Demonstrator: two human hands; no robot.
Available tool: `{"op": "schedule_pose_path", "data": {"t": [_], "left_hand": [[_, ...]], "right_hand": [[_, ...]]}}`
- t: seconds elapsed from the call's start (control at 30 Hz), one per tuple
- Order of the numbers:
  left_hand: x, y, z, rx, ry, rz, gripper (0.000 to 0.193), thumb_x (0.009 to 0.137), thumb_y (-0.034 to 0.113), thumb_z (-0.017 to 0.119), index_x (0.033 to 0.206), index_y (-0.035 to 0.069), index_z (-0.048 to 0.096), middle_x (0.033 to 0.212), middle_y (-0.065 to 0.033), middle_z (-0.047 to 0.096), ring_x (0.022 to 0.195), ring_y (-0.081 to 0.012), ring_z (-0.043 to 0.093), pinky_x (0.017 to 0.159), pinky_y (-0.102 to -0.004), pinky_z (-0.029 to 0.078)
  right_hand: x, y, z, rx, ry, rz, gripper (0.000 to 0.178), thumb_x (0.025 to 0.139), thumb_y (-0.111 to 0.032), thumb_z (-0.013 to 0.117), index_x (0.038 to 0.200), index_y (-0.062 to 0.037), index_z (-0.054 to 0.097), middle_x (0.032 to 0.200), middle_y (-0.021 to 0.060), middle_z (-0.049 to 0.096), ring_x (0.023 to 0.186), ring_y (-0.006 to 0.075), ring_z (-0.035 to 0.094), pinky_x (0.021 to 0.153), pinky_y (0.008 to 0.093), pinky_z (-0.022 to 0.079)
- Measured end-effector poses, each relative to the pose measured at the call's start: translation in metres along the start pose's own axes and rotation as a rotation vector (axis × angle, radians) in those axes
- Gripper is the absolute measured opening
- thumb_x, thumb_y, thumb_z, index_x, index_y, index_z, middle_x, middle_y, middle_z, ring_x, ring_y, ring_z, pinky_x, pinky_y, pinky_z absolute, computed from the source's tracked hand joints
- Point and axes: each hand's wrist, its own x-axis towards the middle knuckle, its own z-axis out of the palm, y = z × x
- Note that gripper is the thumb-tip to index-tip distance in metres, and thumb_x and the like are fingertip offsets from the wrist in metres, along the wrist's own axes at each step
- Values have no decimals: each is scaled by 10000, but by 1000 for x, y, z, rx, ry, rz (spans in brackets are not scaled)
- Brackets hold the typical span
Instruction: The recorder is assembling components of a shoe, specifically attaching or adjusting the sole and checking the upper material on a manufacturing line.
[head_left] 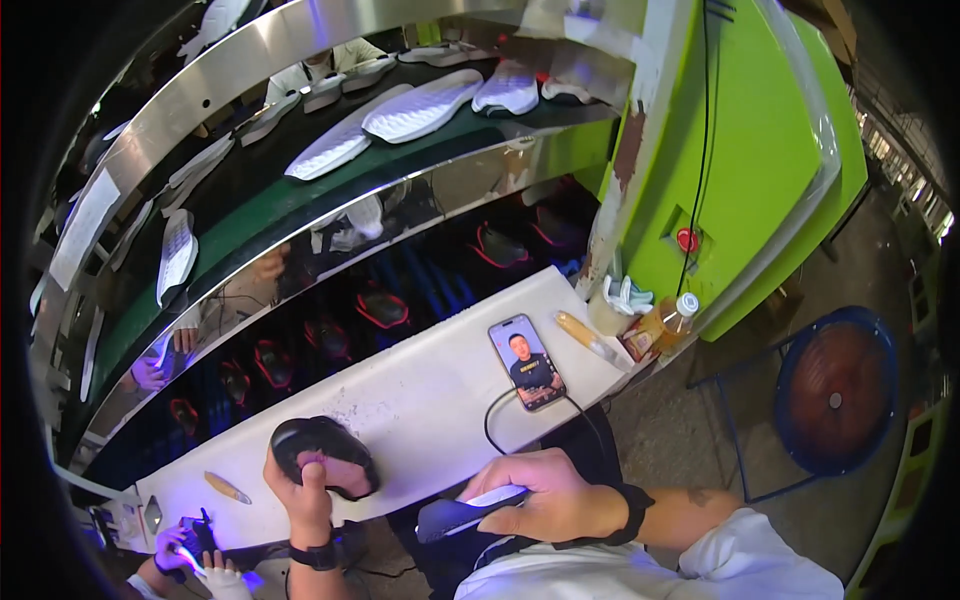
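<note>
My left hand (305, 490) is closed around a black shoe upper (305, 440) with a pinkish area, held over the front edge of the white bench. The thumb presses on the pinkish part. My right hand (560, 497) grips a dark-and-white shoe sole (463, 512) close to my lap, fingers over its far side. Part of this piece is hidden by the fingers. Near my right hand a phone (527, 362) lies on the bench, its screen lit with a picture of a person, and a black cable (490, 415) loops beside it.
White soles (425, 105) ride a green conveyor belt (250, 222) beyond the bench (420, 390). Below it, black uppers with red edges (382, 305) sit on a lower level. A bottle (675, 322) stands by the green machine (740, 150). A fan (836, 392) is right. Another person's hands (190, 555) work lower left.
</note>
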Motion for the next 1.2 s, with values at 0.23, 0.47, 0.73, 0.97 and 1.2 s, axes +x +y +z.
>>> {"op": "schedule_pose_path", "data": {"t": [0.23,0.47,0.73,0.97,1.2], "left_hand": [[-48,1,92,-249,-58,-40,675,795,550,802,1105,-22,622,1078,-161,682,1059,-289,651,1042,-475,456],[-94,69,62,-52,-61,130,623,821,543,755,1095,16,567,1350,-209,486,910,-178,550,813,-303,456],[-108,83,73,67,-104,118,343,777,271,863,867,18,650,1300,-254,549,1050,-254,597,869,-328,494],[-122,88,58,122,-231,147,372,712,166,922,911,33,637,1237,-221,571,1024,-223,648,814,-293,562],[-123,99,56,191,-285,172,354,724,181,883,944,43,643,1150,-216,623,927,-246,669,768,-339,578]], "right_hand": [[26,-8,3,69,-51,-96,420,907,-393,747,850,13,656,1393,227,513,1282,310,528,1032,391,434],[9,-7,-1,-12,-74,-81,353,910,-334,748,825,-2,662,1382,230,561,1206,312,594,974,389,481],[-3,-14,-2,-178,-35,-63,385,798,-291,864,887,-4,624,1256,245,594,940,220,677,777,318,525],[-13,-16,3,-202,-118,-153,344,839,-244,827,924,1,601,1244,261,580,1224,410,612,937,432,549],[-24,-10,5,-166,-128,-162,320,820,-198,835,935,-43,580,1249,217,606,1206,441,619,890,420,588]]}}
